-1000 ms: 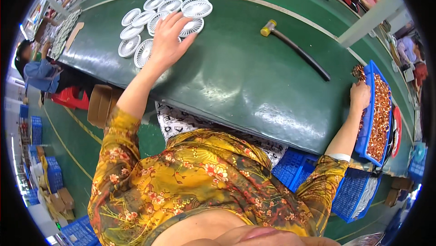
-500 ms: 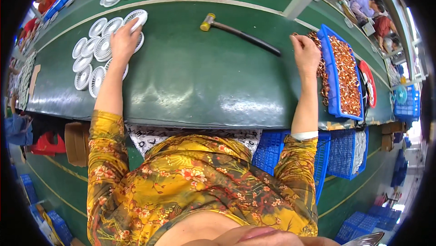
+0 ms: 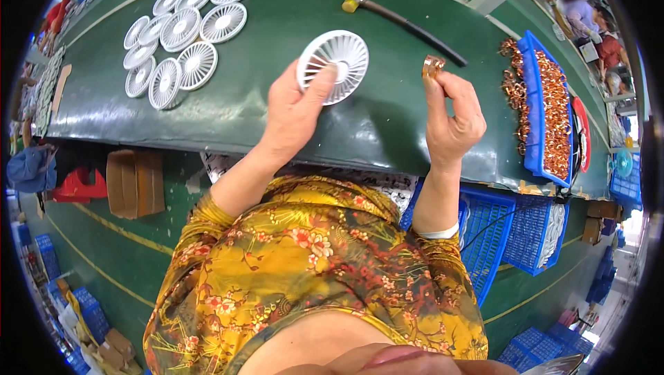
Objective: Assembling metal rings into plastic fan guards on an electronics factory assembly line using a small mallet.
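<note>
Now that left hand (image 3: pixel 293 112) pinches white disc (image 3: pixel 351 62) lifted from bench's left end (image 3: pixel 97 108), right hand (image 3: pixel 453 117) pinching copper piece (image 3: pixel 432 66), both parts held.

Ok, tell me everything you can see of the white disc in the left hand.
The white disc is round, apparently plastic, with a smooth rim, many thin radial ribs with gaps between them, and a plain hub at its centre. It is tilted and looks lifted above the green tabletop, on the near side of the hammer. The left hand grips its left edge, the thumb lying across it to the hub. The underside is hidden; no damage shows.
</note>
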Demonstrator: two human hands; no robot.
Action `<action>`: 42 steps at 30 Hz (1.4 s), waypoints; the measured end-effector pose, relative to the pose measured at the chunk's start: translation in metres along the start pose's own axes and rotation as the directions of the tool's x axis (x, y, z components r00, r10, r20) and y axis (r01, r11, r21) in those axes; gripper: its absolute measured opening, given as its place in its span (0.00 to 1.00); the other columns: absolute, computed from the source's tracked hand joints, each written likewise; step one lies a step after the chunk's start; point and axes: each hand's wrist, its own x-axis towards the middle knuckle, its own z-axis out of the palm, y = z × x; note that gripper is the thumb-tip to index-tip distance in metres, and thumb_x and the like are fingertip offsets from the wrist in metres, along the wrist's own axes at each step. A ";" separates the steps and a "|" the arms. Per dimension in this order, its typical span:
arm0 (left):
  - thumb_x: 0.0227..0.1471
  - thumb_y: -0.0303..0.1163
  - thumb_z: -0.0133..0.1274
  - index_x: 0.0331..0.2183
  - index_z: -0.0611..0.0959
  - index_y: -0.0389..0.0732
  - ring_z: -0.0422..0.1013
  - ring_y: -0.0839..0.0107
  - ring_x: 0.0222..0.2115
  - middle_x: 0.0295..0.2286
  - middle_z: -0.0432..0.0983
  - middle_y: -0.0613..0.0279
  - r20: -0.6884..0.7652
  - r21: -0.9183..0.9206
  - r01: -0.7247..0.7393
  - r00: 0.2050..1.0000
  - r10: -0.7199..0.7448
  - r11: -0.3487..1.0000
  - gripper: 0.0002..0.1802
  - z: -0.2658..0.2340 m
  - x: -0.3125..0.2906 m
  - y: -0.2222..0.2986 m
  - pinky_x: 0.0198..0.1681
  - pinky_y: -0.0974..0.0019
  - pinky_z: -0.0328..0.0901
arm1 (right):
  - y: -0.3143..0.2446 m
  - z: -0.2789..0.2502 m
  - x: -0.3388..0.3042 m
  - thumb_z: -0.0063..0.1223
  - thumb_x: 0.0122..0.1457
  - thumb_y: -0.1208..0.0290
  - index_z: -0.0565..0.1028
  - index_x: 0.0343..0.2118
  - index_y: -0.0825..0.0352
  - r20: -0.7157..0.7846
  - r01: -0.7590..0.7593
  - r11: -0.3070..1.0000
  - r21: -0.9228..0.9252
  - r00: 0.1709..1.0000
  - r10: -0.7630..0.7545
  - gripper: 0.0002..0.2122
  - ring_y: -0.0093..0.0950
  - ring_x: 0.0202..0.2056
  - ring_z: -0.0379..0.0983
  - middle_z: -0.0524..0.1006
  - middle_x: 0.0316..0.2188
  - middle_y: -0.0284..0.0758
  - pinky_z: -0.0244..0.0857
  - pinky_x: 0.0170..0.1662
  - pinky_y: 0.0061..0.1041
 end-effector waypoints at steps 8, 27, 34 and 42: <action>0.56 0.39 0.55 0.39 0.77 0.31 0.70 0.80 0.31 0.31 0.78 0.62 0.004 0.085 0.123 0.992 -0.123 0.989 0.19 -0.012 -0.001 -0.018 0.36 0.74 0.67 | 0.022 0.001 -0.014 0.57 0.54 0.67 0.78 0.30 0.63 0.213 -0.371 0.751 -0.547 0.806 0.553 0.06 0.35 0.28 0.76 0.78 0.26 0.37 0.68 0.31 0.30; 0.62 0.36 0.42 0.44 0.70 0.34 0.67 0.76 0.36 0.34 0.72 0.60 0.119 0.048 0.014 0.993 -0.020 0.999 0.15 -0.004 -0.025 -0.007 0.41 0.71 0.64 | -0.051 0.036 -0.030 0.63 0.44 0.76 0.75 0.26 0.63 0.265 0.115 0.993 0.012 0.957 -0.114 0.07 0.32 0.26 0.71 0.74 0.25 0.31 0.66 0.29 0.28; 0.55 0.24 0.45 0.45 0.65 0.35 0.65 0.79 0.38 0.40 0.67 0.61 0.181 0.247 -0.002 0.982 -0.044 0.969 0.15 -0.008 -0.036 -0.007 0.43 0.72 0.64 | -0.053 0.039 -0.035 0.60 0.47 0.75 0.75 0.28 0.64 0.419 0.028 0.998 -0.055 0.908 -0.003 0.06 0.33 0.31 0.70 0.73 0.27 0.33 0.66 0.33 0.31; 0.53 0.26 0.53 0.52 0.65 0.32 0.70 0.77 0.41 0.40 0.73 0.63 0.329 -0.344 0.345 0.915 -0.233 0.873 0.25 -0.012 -0.027 0.013 0.46 0.72 0.66 | -0.049 0.022 -0.037 0.63 0.47 0.69 0.81 0.38 0.60 0.352 0.138 0.990 -0.030 0.928 -0.118 0.13 0.34 0.55 0.66 0.77 0.45 0.30 0.50 0.60 0.38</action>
